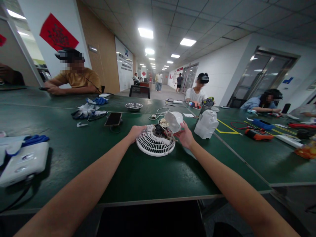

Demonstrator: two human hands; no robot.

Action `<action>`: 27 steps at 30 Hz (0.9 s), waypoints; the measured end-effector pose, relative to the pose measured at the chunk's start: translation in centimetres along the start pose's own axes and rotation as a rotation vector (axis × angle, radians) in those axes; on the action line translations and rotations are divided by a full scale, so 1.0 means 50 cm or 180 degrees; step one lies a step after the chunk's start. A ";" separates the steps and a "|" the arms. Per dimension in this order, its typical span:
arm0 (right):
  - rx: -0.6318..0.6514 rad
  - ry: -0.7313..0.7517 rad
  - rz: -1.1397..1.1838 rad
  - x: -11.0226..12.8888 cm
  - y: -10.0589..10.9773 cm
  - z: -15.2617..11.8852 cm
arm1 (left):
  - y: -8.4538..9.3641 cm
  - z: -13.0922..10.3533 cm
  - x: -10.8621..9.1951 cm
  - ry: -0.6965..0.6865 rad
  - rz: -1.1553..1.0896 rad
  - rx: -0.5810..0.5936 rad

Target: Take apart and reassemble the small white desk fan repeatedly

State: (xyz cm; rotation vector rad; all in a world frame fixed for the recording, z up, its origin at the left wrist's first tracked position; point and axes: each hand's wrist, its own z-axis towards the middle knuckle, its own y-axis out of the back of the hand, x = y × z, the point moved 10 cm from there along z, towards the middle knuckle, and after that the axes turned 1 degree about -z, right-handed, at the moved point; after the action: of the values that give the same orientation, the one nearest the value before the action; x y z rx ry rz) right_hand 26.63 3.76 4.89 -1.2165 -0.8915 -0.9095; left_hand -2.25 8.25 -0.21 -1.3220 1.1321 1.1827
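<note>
A round white fan grille lies on the green table in front of me, with a dark fan motor and some wiring on its middle. My left hand grips the grille's left rim. In my right hand is a white plastic motor cover, tilted beside the motor with its hollow side partly turned to me. The cover hides part of the motor. Just right of that hand stands a white plastic housing. A white power cord curls on the table behind the grille.
Left of the grille are a phone, work gloves and a white device. A metal bowl sits farther back. On the right lie an orange multimeter and a blue tray. Several people sit around the table.
</note>
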 end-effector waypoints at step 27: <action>0.0833 0.1791 -0.2922 0.086 -0.138 -0.095 | -0.118 -0.143 -0.185 -0.2010 0.1524 0.0859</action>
State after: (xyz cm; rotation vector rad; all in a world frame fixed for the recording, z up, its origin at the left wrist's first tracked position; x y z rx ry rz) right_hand 22.25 -2.10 10.76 -0.2315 -1.0550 -1.6888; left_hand 3.30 1.77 9.75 -0.4140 1.1005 1.5767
